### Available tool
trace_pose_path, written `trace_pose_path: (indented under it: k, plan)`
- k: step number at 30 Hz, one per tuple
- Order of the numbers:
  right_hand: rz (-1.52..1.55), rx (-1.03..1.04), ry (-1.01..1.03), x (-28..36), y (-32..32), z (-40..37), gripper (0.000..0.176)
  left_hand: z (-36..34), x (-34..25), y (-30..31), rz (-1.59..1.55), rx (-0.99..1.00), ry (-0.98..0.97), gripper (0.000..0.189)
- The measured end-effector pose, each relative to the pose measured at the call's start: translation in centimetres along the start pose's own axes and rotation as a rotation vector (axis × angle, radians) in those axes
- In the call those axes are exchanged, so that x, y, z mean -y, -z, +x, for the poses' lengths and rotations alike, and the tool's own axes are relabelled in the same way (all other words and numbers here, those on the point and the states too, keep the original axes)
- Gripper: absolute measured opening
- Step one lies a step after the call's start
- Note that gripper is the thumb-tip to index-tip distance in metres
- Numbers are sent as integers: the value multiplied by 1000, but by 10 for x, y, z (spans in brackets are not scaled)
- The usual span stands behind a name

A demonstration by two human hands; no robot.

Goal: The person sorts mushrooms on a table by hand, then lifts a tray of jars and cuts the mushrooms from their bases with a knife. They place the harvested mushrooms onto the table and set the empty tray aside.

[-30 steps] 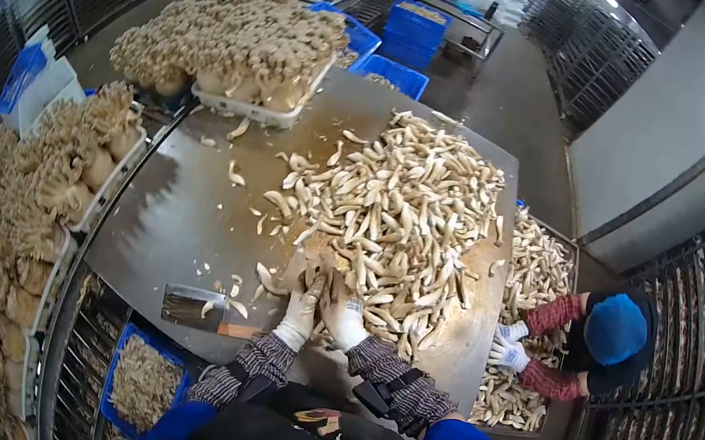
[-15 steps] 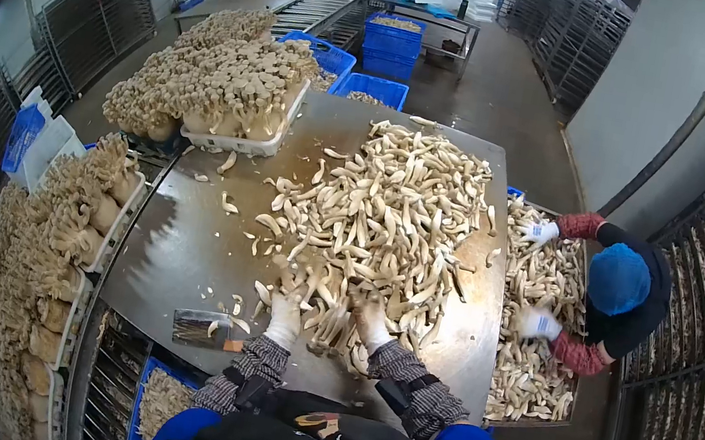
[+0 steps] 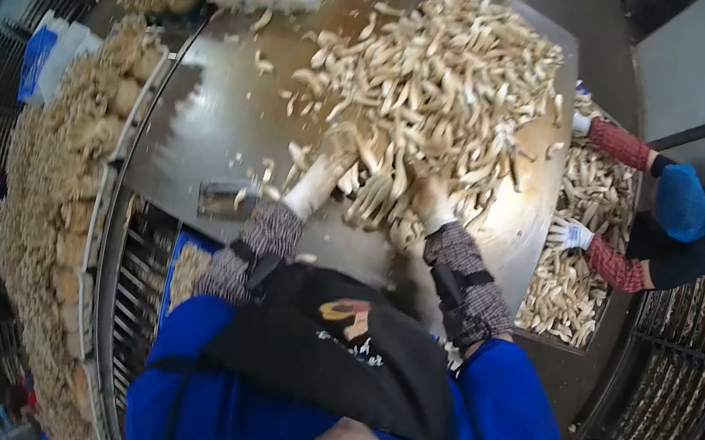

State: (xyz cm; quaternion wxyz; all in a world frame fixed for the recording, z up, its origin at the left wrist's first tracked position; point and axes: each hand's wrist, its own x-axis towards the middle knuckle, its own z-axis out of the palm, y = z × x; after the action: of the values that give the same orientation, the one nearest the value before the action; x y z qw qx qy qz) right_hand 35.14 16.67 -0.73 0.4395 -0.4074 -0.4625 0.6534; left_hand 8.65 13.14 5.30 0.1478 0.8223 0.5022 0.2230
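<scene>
A large heap of pale, long-stemmed mushrooms (image 3: 451,78) lies on the steel table (image 3: 192,119). My left hand (image 3: 320,179), in a soiled white glove, is at the heap's near left side, its fingers curled among mushrooms. To its right, my right hand (image 3: 431,198) also wears a stained glove and cups mushrooms at the near edge of the heap. A bunch of them lies between both hands, and some sit below my right hand by the table's near edge. The fingertips blur into the mushrooms.
A co-worker (image 3: 681,205) in a blue hair cover handles mushrooms in a bin (image 3: 560,315) at the right. Mushroom clusters (image 3: 48,197) are stacked in white trays on the left. A small metal box (image 3: 221,198) sits on the table. Racks (image 3: 700,371) line the right side.
My view has tilted down, so the table sits higher in it. Mushrooms have shifted toward the table's near edge beside my right hand. The co-worker's hands have moved over the bin.
</scene>
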Motion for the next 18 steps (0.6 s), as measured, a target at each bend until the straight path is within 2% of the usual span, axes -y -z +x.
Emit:
trace_pose_path:
  k: [1,3,4,5,7,8,9,10,11,13,14,15,16,17,18]
  plan:
    - [569,-126,-249,59,-27,-10,42,4,17,-13,-417,91,-22,42]
    - [232,149,-321,73,-40,-20,41,16,-27,13,-671,476,186,48]
    - [-66,92,-322,85,-47,-22,39,8,-17,0,-594,353,119,51]
    - [-249,142,-100,66,-38,-17,30,4,-13,-5,-515,232,51,54]
    - [420,-77,-379,58,-23,-4,23,7,-5,1,-638,225,613,47]
    - [786,-370,-363,67,-34,3,22,11,-8,8,-842,92,645,40]
    - [860,79,-192,83,-18,-5,26,13,-9,10,-1043,-49,673,33]
    - [885,-130,-183,84,-18,1,28,9,3,-5,-1078,-120,860,23]
    - [900,-338,-172,85,-17,8,31,3,20,-24,-1083,-119,869,23]
    - [148,-86,8,95,-21,3,44,-6,47,-48,-1780,-405,731,22]
    - [-296,-65,-34,94,-26,-9,52,2,15,-13,-1023,-317,767,20]
    - [-740,-41,-74,93,-30,-21,61,3,13,-3,-1022,-323,769,20]
    - [-1144,202,412,78,-23,-21,74,4,13,3,-1102,-314,828,19]
    - [-1369,507,475,77,-19,-19,77,5,11,10,-1182,-305,888,19]
    - [-1454,607,486,70,-21,-20,77,3,6,17,-1132,-269,922,18]
